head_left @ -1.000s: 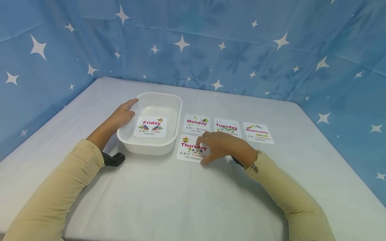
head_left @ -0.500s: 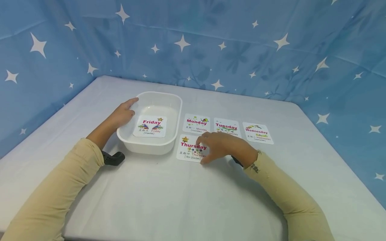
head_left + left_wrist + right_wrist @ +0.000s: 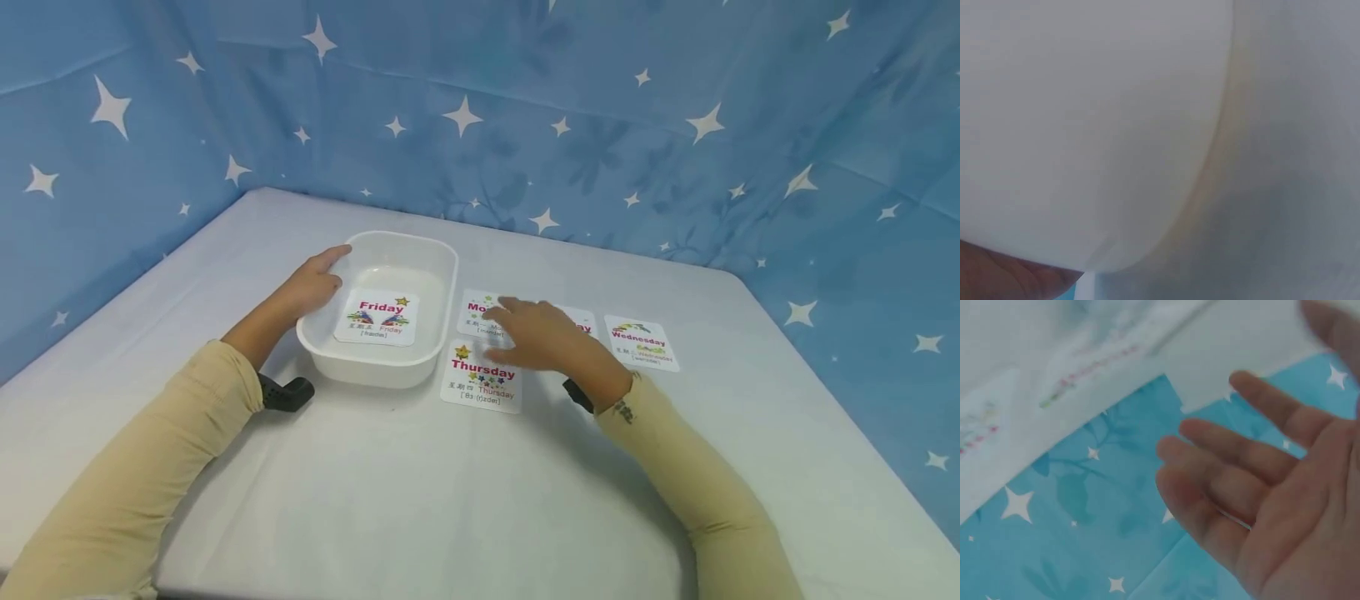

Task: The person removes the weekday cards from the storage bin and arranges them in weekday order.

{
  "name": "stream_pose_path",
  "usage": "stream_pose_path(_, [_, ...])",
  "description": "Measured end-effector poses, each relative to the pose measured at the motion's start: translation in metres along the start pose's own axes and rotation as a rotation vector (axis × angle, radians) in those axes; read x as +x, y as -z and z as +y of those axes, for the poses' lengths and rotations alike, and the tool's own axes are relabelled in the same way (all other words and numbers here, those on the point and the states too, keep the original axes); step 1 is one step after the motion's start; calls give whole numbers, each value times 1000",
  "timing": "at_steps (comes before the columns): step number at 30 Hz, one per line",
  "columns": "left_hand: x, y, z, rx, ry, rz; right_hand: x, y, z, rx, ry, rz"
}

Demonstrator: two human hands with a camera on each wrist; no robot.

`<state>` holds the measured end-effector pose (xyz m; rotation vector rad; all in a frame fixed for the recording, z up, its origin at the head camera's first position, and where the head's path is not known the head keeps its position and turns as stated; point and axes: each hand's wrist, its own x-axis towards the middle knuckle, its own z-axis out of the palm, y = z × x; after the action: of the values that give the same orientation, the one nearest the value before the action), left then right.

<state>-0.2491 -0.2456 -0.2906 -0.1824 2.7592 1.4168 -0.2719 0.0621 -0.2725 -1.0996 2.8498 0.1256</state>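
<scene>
A white plastic tub (image 3: 384, 372) stands left of centre on the table, with a Friday card (image 3: 376, 317) lying inside it. My left hand (image 3: 310, 286) holds the tub's left side, thumb and forefinger at the rim; the left wrist view shows fingers (image 3: 1013, 278) by the tub wall. My right hand (image 3: 543, 337), its fingers loosely spread and empty, hovers over the laid-out cards. It partly covers the Monday card (image 3: 474, 323) and the Tuesday card (image 3: 582, 320). Nearer me lies the Thursday card (image 3: 480, 390), just under my thumb. At the row's right end is the Wednesday card (image 3: 642, 342).
A white cloth (image 3: 360, 500) covers the table. Blue curtains with white stars (image 3: 420, 167) hang along the back and both sides. Black wrist mounts (image 3: 287, 394) stick out below the wrists.
My right hand has lifted off the Thursday card and shifted slightly away from me, now overlapping the Monday card. The left hand stays on the tub. The head view has tilted a little.
</scene>
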Motion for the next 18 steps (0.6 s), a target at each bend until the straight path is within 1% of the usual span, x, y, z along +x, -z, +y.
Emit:
stream_pose_path(2, [0, -1, 0, -2, 2, 2, 13, 10, -4, 16, -14, 68])
stream_pose_path(5, [-1, -1, 0, -14, -4, 3, 43, 24, -16, 62, 4, 107])
stream_pose_path(8, [-2, -2, 0, -30, -9, 3, 77, 27, -37, 83, 33, 60])
stream_pose_path(10, [-2, -3, -1, -35, -12, 1, 98, 24, -51, 92, 34, 8])
stream_pose_path(12, [-2, -5, -2, -36, -14, -2, 114, 19, -63, 98, 30, -43])
stream_pose_path(15, [0, -4, -3, -31, -23, -5, 130, 10, -74, 138, 16, -108])
stream_pose_path(18, [1, 0, -4, -7, -37, 9, 138, 5, -77, 193, 26, -134])
